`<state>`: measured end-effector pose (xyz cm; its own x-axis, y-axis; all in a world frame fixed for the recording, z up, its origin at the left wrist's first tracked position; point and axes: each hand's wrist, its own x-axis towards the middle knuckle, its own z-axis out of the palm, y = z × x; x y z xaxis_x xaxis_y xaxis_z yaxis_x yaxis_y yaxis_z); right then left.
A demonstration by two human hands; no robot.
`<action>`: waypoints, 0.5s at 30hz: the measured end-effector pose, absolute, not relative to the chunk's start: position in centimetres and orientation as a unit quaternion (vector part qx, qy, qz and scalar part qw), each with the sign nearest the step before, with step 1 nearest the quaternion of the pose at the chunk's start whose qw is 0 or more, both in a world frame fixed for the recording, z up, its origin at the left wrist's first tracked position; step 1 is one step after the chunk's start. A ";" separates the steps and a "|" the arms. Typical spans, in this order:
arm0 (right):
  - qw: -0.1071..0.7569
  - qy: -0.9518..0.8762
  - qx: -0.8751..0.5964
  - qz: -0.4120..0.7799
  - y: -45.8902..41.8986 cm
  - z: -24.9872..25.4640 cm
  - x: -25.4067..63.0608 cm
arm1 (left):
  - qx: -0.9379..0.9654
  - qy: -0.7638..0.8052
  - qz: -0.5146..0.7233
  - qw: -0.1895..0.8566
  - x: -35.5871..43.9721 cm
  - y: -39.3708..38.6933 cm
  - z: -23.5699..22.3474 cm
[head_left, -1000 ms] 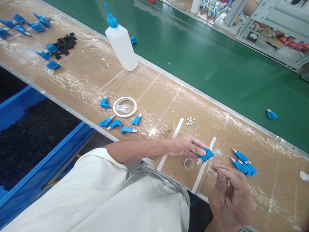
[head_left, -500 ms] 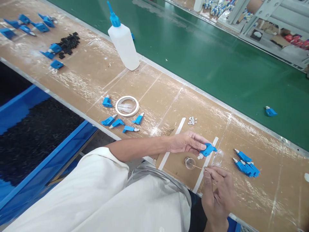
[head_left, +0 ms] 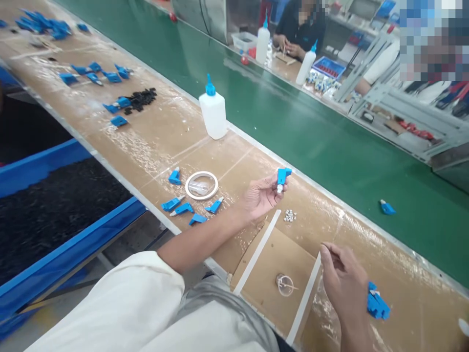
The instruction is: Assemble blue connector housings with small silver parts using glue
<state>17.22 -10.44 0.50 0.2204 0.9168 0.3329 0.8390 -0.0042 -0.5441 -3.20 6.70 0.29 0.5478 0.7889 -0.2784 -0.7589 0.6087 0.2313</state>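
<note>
My left hand (head_left: 264, 198) is closed on a small blue plastic part (head_left: 282, 176) with a white tip, held up above the bench near its far edge. Thumb and fingers of my right hand (head_left: 342, 271) are drawn together, with nothing visible between them; it hovers over the bench, right of a cardboard sheet (head_left: 273, 254). On that sheet stands a small clear cup (head_left: 284, 285) with a thin stick (head_left: 293, 287) leaning in it. A little pile of tiny white pieces (head_left: 289, 215) lies between my hands. Several blue parts (head_left: 378, 304) are grouped beside my right wrist.
A white squeeze bottle (head_left: 213, 115) and a tape roll (head_left: 202, 185) are on the bench, with more blue parts (head_left: 182, 209) and black pieces (head_left: 142, 99) leftward. Beyond runs a green belt (head_left: 311, 142) carrying one blue part (head_left: 387, 207). A co-worker (head_left: 300, 29) sits across it.
My left hand has lifted the blue part away from the cup, up and leftward. My right hand has let go of the stick, which stays in the cup. The view has tilted up.
</note>
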 end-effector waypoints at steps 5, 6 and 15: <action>0.227 -0.635 -0.728 0.122 -2.3 -2.2 18.7 | -0.005 0.190 0.445 0.875 -3.0 7.8 0.1; 0.216 -0.625 -0.742 0.108 -1.0 -2.5 19.2 | -0.005 0.192 0.438 0.878 -2.8 7.7 -0.1; 0.152 -0.378 -0.908 -0.092 5.4 1.4 31.5 | 0.015 0.206 0.398 0.894 -1.5 6.4 -0.8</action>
